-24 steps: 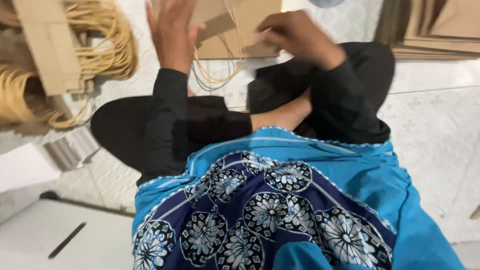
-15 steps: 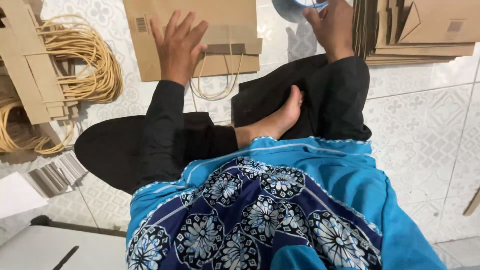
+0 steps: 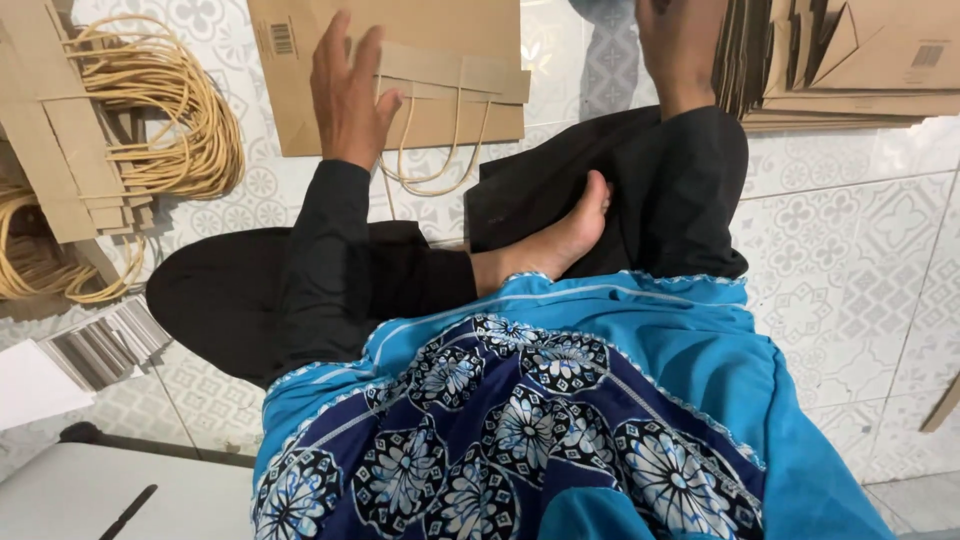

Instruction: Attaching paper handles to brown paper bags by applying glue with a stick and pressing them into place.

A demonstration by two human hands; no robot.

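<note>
A flat brown paper bag [image 3: 450,30] lies on the tiled floor in front of my crossed legs. A brown card strip [image 3: 470,75] with a looped twine handle [image 3: 440,165] rests across its lower part. My left hand [image 3: 348,95] lies flat on the bag's left half, fingers spread, just left of the strip. My right hand [image 3: 682,50] stretches up past the bag's right side, beside a stack of bags; its fingers are cut off by the top edge. My bare foot [image 3: 560,240] shows between my black sleeves and trouser legs.
A stack of flat brown bags [image 3: 860,70] lies at the upper right. Card strips with coils of twine handles [image 3: 150,120] are piled at the left, with a bundle of small card pieces [image 3: 100,345] below them. A white surface [image 3: 60,490] is at the bottom left.
My right hand has left the bag and reached up to the right. My left hand has settled flat on the bag. The view has shifted so more of the floor shows.
</note>
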